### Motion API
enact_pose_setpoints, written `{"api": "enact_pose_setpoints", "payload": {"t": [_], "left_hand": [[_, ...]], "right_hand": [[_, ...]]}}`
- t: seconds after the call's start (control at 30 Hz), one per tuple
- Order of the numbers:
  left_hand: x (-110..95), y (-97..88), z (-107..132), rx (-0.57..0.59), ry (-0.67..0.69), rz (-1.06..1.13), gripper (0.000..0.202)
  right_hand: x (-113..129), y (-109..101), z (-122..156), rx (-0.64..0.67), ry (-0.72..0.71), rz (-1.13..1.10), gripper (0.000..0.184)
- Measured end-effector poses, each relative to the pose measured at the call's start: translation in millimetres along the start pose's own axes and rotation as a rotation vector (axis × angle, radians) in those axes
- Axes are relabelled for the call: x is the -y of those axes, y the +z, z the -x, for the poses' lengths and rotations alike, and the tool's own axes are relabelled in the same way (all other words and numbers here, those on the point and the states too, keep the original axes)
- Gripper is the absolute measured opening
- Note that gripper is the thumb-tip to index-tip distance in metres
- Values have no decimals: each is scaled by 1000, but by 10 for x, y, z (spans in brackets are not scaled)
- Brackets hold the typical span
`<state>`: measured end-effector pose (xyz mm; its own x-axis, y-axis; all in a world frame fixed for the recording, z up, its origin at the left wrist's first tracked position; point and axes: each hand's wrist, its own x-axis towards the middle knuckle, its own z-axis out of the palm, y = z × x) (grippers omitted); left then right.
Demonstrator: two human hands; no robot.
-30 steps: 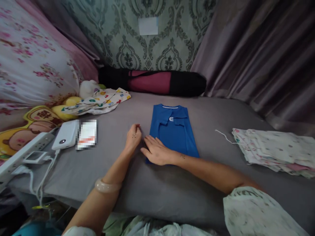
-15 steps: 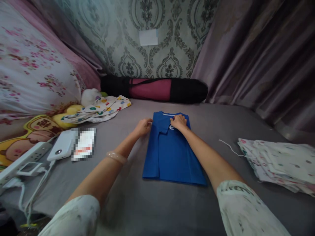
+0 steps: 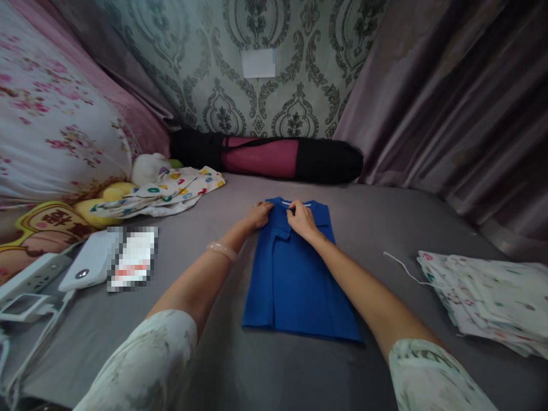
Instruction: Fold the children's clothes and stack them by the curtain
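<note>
Across the back of the grey surface lies a long black-and-red bag. Can't tell if the surface is a bed or a table. Nearer, centred between the forearms: blue shirt, flat, body narrowed into a long panel, apart from the bag and well apart from the cloth stack at right.

Shirt's long axis runs near to far, roughly straight away from the wearer. Collar end points at the wall, hem at the wearer; hem end looks wider.

Step in hand, my read: mid-fold, sides in, both hands squaring up the collar end. Next move calls for a sure hold on both far corners, layers kept together, so the panel can be doubled along its length without the sides slipping.

Left hand is on the far left corner, fingers bent; can't tell if that grip has cloth. Right hand is over the neck area, fingers curled; can't tell if it pinches or just presses.

Folded sleeve lies on the left half, between the hands. White collar trim shows just beyond the right fingertips.
</note>
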<state>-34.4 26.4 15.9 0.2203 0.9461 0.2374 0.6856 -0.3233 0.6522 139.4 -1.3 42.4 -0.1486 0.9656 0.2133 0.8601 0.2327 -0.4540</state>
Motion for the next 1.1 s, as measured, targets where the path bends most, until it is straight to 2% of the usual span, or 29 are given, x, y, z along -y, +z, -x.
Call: {"api": "enact_pose_setpoints", "payload": {"t": [0.1, 0.2, 0.3, 0.43, 0.53, 0.67, 0.77, 0.83, 1.0, 1.1], "left_hand": [[-35, -62, -19, 70, 4, -42, 38], [-40, -112, -60, 104, -1, -63, 39], [-5, -127, -112, 105, -29, -26, 38], [35, -113, -173, 61, -103, 68, 37], [24, -109, -194, 77, -128, 62, 40], [-31, -159, -114, 59, -154, -6, 53], [-112, -220, 101, 35, -213, -109, 53], [-204, -244, 341, 61, -222, -228, 47], [-544, -184, 1130, 206, 26, -376, 39], [-717, -94, 1518, 233, 81, -448, 51]], "right_hand": [[161, -3, 102, 58, -88, 38, 32], [318, -8, 208, 164, -172, 181, 35], [441, -2, 308, 227, -253, 321, 40], [506, 36, 404, 281, -355, 360, 41], [471, 57, 396, 295, -350, 311, 42], [361, 45, 222, 294, -264, 146, 46], [290, 60, 36, 169, -193, 53, 49], [273, 113, -59, 116, -170, 69, 51], [363, 356, -145, 198, -162, 210, 55], [437, 493, -145, 194, -172, 250, 61]]}}
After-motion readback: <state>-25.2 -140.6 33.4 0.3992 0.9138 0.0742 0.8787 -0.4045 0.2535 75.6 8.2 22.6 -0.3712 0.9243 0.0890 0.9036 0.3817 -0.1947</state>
